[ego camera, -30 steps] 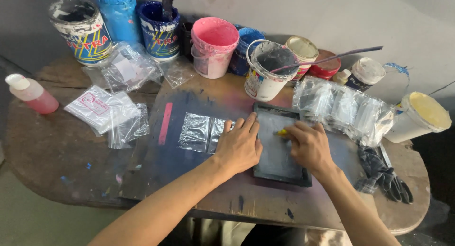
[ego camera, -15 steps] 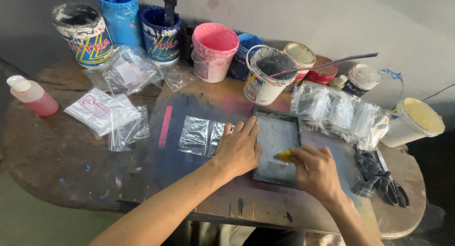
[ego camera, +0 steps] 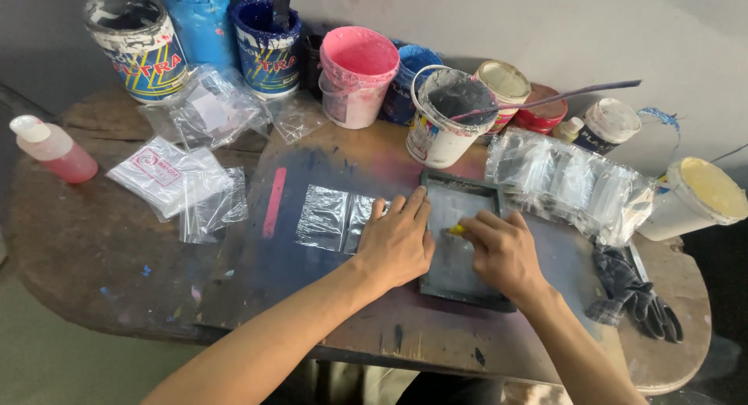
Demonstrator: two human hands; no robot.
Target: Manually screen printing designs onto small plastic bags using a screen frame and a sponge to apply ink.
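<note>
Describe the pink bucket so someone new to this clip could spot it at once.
Start at the round wooden table and follow the row of paint containers along the wall. The pink bucket stands mid-row, between a dark blue paint can and a white bucket. It alone is pink inside and out, and it holds no stirring stick.

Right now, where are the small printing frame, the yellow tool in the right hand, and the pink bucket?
Printing frame (ego camera: pixel 461 185): head view, on its top edge.
Yellow tool (ego camera: pixel 456 230): head view, on the tip showing beside the right hand's fingers.
Pink bucket (ego camera: pixel 354 101): head view, on its front wall.
</note>
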